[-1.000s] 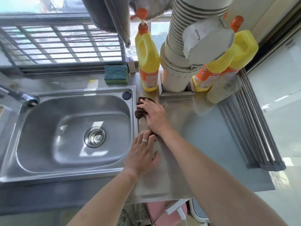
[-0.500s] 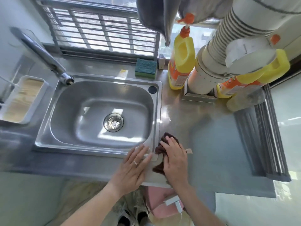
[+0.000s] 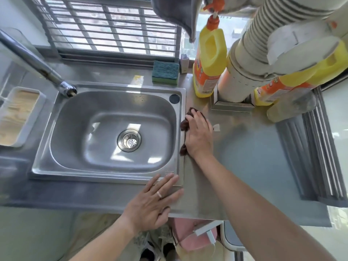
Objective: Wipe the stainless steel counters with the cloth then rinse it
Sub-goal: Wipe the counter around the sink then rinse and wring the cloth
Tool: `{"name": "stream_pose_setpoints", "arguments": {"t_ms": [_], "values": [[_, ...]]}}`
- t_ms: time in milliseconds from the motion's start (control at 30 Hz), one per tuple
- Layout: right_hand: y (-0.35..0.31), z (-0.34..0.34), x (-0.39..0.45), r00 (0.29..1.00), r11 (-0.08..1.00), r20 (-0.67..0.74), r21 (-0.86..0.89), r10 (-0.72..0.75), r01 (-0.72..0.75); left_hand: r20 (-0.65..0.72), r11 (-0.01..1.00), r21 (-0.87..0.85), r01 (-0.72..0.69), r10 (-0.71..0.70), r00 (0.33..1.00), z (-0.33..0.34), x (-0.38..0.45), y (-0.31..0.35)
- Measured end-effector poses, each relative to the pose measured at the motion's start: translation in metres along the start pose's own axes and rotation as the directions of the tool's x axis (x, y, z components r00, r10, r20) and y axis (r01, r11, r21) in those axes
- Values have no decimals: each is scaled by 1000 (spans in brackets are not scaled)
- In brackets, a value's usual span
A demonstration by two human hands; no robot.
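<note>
**Counter wipe, sink-side strip**

Stainless steel counter (image 3: 244, 157); wiping unfinished; right hand (image 3: 198, 135), fingers flat, pressing dark brown cloth (image 3: 183, 125) beside sink rim, now farther back than half a second ago; left hand (image 3: 152, 202) flat, empty, bracing front edge.

We see a glossy steel sink (image 3: 105, 164), brushed metal tabletop (image 3: 250, 166) beside it, dark cloth (image 3: 185, 124), rough sponge (image 3: 165, 72) behind.

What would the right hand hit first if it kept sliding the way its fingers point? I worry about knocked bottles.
Probably the yellow detergent bottle by the window; the right hand on the brown cloth points roughly there, though depth is unclear.
</note>
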State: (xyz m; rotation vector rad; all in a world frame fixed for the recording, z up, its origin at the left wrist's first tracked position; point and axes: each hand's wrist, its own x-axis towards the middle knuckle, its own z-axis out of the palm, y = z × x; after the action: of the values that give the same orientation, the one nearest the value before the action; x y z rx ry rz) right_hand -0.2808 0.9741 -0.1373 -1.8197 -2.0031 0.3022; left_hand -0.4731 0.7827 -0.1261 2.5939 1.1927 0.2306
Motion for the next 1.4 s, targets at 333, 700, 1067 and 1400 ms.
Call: {"name": "stream_pose_setpoints", "arguments": {"t_ms": [333,700,1067,1400], "values": [[8,-24,-56,998,997,42,48,-56,54,51,1000,19,14,-15,999,-6,3,3],[154,-115,-163,919,944,215,69,-329,322,-5,994,79,71,-70,998,0,44,29],[160,-105,-103,971,959,-67,-160,228,-236,37,985,66,160,-163,986,9,82,30],[66,-35,-10,996,987,-24,-140,83,-85,56,986,76,149,-154,986,7,83,31]]}}
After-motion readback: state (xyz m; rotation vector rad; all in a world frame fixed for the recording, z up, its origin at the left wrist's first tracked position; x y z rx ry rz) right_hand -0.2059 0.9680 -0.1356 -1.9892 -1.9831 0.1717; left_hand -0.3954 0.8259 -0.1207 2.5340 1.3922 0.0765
